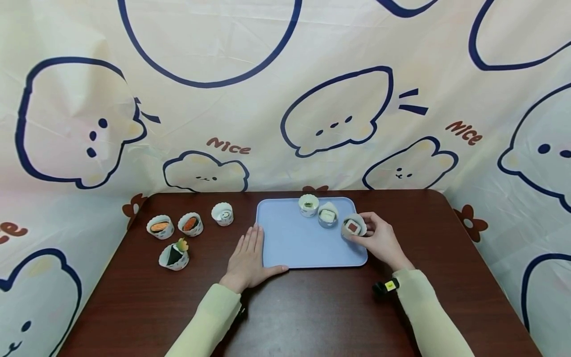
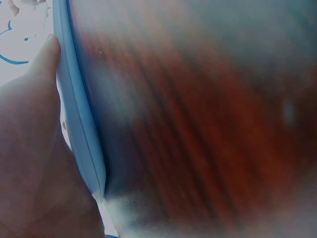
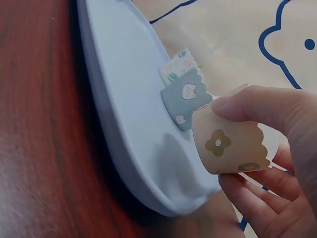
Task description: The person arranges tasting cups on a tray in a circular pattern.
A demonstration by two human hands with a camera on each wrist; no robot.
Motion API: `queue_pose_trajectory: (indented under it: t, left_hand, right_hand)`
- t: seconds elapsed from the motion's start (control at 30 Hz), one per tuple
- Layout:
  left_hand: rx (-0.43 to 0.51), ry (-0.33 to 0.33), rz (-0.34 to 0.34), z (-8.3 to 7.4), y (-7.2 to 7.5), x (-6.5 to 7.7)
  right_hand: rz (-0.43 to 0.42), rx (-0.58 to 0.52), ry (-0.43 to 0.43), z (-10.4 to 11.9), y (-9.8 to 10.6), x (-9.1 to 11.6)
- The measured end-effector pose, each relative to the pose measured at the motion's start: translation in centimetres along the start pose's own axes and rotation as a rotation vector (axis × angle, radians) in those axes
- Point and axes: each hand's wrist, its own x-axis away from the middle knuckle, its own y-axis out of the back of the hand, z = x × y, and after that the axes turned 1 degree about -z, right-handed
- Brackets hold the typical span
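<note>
1. Pinching a beige cup (image 3: 228,144) between thumb and fingers of the right hand (image 1: 381,238), right of center in the head frame, over the right side of a blue tray (image 1: 294,238).
2. Resting the left hand (image 1: 247,258) along the tray's left edge, near mid-frame, with fingers out straight and thumb spread wide.
3. Also spotting a blue-gray cup (image 1: 327,224) and a white cup (image 1: 309,213) up the tray, plus four more cups (image 1: 180,265) on the tabletop (image 1: 312,307), left of frame.
</note>
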Motion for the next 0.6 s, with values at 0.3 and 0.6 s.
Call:
queue_pose_trajectory:
  t: [0.3,0.6]
  left_hand:
    - [0.001,0.009,0.002,-0.2,0.4,0.0]
    - [-0.002,0.007,0.008,0.0,0.1,0.0]
  right_hand:
    - [0.017,0.048,-0.005,0.0,-0.9,0.1]
    - [0.019,0.07,0.016,-0.1,-1.8,0.2]
